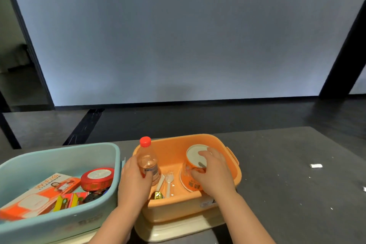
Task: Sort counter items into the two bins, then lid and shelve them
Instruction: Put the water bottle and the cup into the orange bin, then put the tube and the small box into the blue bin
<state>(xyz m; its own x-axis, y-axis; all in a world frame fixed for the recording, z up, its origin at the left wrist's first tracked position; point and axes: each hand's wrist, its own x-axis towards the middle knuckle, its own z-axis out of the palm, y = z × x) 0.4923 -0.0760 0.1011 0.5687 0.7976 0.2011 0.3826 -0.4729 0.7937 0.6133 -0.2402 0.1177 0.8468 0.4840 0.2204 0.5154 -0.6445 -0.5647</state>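
Now I count two plastic bins on my dark grey counter (277, 164): one teal rectangular bin (59, 156) at left holding a flat orange-and-white box (39, 194) and a round red tin (97, 178), and one orange rectangular bin (233, 174) at right. Inside the orange one, my left hand (134, 180) curls its fingers round one clear red-capped bottle (148, 161), upright; my right hand (213, 174) grips one orange paper cup (193, 172), fingers spread over its white lid. Two white plastic utensils (168, 181) lie between.

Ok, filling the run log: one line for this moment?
left hand: grips bottle | right hand: holds cup | both in orange bin
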